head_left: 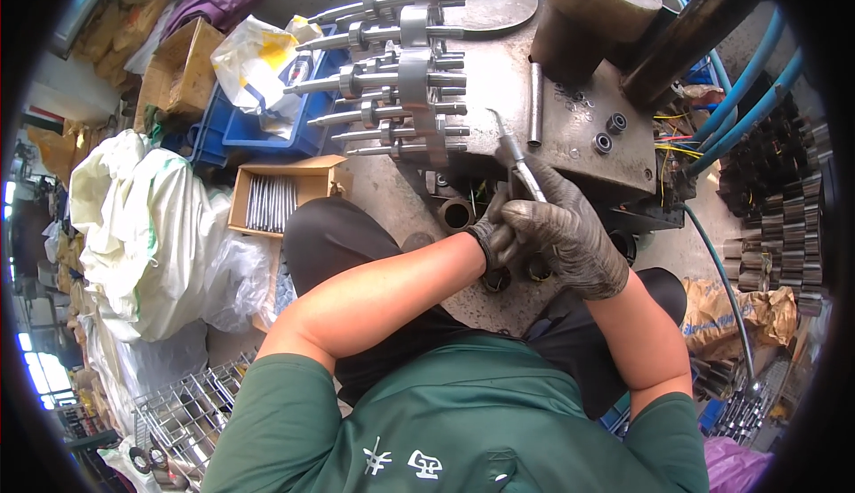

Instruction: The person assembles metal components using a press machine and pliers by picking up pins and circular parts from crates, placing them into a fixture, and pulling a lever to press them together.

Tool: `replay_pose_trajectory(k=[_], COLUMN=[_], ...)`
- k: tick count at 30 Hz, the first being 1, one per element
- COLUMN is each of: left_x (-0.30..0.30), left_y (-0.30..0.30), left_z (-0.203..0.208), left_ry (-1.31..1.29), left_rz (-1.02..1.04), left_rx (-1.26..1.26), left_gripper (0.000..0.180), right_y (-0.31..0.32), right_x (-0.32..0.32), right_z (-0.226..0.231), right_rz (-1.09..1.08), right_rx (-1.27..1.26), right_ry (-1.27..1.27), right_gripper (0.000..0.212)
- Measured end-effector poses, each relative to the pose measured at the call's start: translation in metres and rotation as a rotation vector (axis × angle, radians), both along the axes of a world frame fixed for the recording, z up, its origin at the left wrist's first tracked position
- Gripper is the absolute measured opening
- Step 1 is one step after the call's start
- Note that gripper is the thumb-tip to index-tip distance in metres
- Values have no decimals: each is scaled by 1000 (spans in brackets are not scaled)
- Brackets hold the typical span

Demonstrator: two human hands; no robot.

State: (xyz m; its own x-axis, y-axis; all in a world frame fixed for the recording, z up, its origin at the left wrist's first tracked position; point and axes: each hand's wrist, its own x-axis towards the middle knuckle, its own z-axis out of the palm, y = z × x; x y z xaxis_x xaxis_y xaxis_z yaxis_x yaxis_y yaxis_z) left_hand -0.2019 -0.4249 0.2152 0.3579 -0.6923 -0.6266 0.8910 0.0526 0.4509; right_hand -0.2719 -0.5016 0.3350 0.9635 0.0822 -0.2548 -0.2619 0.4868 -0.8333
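Head view: your right hand pinches the pliers just below the steel pin; your left hand curls shut beside them. A slip could jab that hand, I judge.

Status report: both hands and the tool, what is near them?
Right gloved hand grips thin metal pliers. Left gloved hand against it, contents hidden. Stacked steel shafts just beyond.
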Motion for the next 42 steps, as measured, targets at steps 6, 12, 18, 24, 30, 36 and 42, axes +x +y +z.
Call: replay_pose_trajectory(k=[6, 12, 18, 24, 30, 36, 42], left_x=[3, 11, 20, 25, 27, 25, 25], left_y=[10, 20, 24, 25, 25, 25, 25], left_z=[9, 31, 42, 36, 26, 31, 30], left_ry=[-167, -119, -163, -156, -156, -175, -230], left_rz=[8, 105, 135, 130, 145, 119, 125], left_rx=[-97, -189, -189, -257, -296, -265, -253], left_gripper=[33, 14, 16, 13, 15, 13, 13], right_y=[-55, -94, -93, -93, -92, -91, -90], right_x=[-18, -42, -46, -44, -42, -41, -39], right_z=[8, 2, 5, 3, 3, 0, 1], right_rz=[-198, -232, -171, -125, -101, -83, -58], right_rx=[-353, -699, -1529, -1636, -1626, -1651, -1685], right_ry=[-71, -197, -391, -494, -504, -483, -472], right_gripper=[73, 75, 69, 65, 62, 62, 62])
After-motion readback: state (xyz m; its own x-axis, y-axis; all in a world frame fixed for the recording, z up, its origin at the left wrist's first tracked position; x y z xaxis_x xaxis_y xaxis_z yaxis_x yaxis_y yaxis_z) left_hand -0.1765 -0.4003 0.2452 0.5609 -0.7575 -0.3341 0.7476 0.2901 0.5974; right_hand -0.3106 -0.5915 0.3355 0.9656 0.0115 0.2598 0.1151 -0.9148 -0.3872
